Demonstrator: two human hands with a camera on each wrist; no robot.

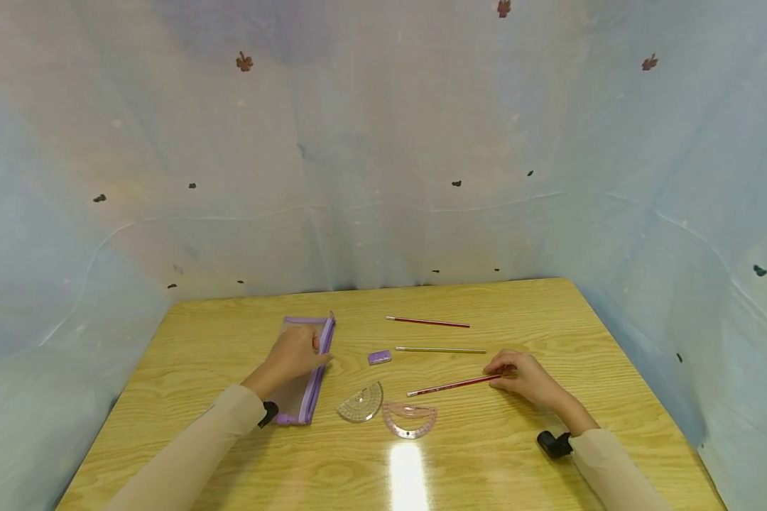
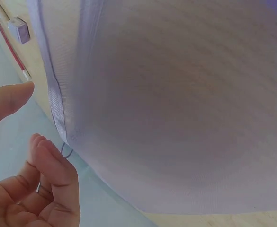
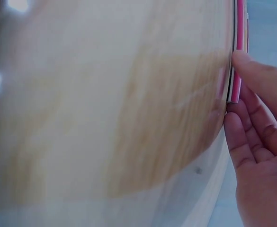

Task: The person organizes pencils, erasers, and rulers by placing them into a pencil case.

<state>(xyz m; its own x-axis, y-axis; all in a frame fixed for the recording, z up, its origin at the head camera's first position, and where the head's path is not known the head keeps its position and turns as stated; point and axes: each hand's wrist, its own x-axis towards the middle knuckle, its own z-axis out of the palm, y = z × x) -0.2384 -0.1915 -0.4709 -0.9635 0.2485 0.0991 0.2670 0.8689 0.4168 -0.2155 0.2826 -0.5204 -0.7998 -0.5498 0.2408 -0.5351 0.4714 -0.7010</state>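
Note:
My left hand (image 1: 294,355) hovers over a purple-edged mesh zip pencil case (image 1: 292,401). Its thumb points out, its fingers curl loosely, and nothing is between them; the left wrist view has the hand beside the case's zipped edge. My right hand (image 1: 520,377) pinches one end of a red pencil (image 1: 450,386) between thumb and fingers, low over the table at the right. The pencil's white-tipped end points left. Up close in the right wrist view, the red pencil (image 3: 239,35) runs upward from the fingertips.
Behind lie another red pencil (image 1: 430,322) and a yellow pencil (image 1: 441,350), with a purple eraser (image 1: 379,357) to their left. A clear protractor (image 1: 361,403) and a pinkish protractor (image 1: 410,420) are nearer the front. Pale cloth (image 1: 383,142) hangs around the wooden table (image 1: 332,468).

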